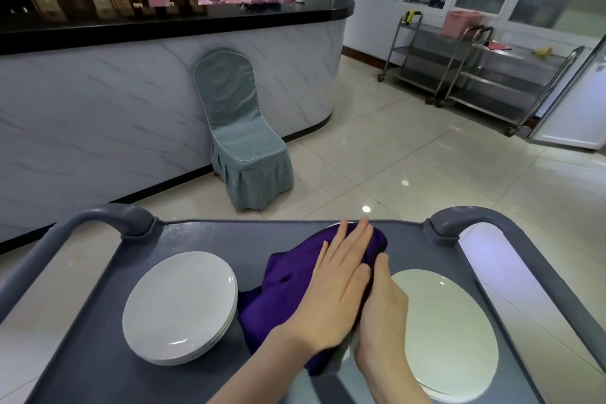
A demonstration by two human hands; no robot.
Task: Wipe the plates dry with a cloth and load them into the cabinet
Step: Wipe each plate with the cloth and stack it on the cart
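A purple cloth [288, 275] is wrapped over a white plate held on edge above the grey cart top [203, 236]. Only slivers of that plate [339, 225] show past the cloth. My left hand [337, 285] lies flat on the cloth, fingers straight, pressing it against the plate's face. My right hand [380, 315] grips the plate from the other side, thumb up over the cloth. A stack of white plates [180, 305] sits on the cart's left part. A single white plate [449, 331] lies flat on the right.
The cart has raised grey handles [131, 220] at both far corners. Beyond it stand a covered grey-green chair [242, 141] against a marble-look counter [98, 108], steel trolleys [492, 75] at the back right, and a white open door [577, 102] at the right edge.
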